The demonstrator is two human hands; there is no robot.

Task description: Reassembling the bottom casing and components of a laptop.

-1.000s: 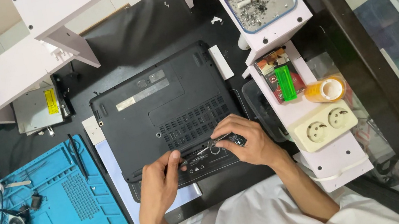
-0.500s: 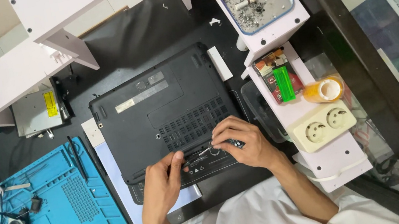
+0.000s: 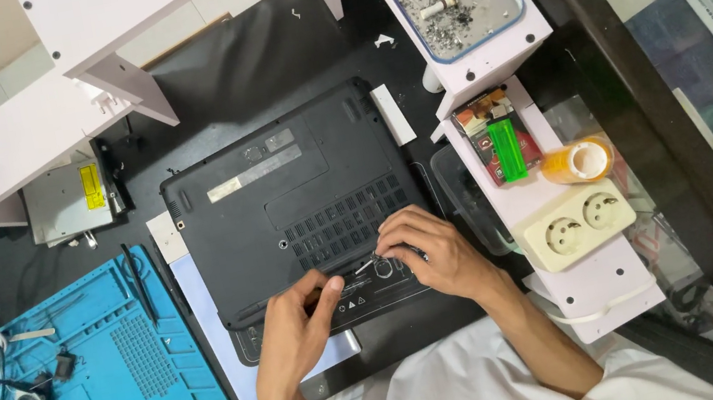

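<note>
While both hands work at the near edge of the upturned black laptop (image 3: 295, 211) lying mid-bench, the left hand (image 3: 295, 333) presses curled fingers on its base and the right hand (image 3: 429, 251) pinches a small silvery tool (image 3: 375, 263), too fine to identify. A blue work mat (image 3: 69, 397) crowds the left, a white shelf (image 3: 576, 283) with a double socket (image 3: 576, 225) hems the right. The dark bench (image 3: 254, 62) lies open beyond the laptop

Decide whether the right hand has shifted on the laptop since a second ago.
Barely, if at all: the right hand stays on the laptop base near its front edge, just below the vent grille, fingertips meeting the left hand.
</note>
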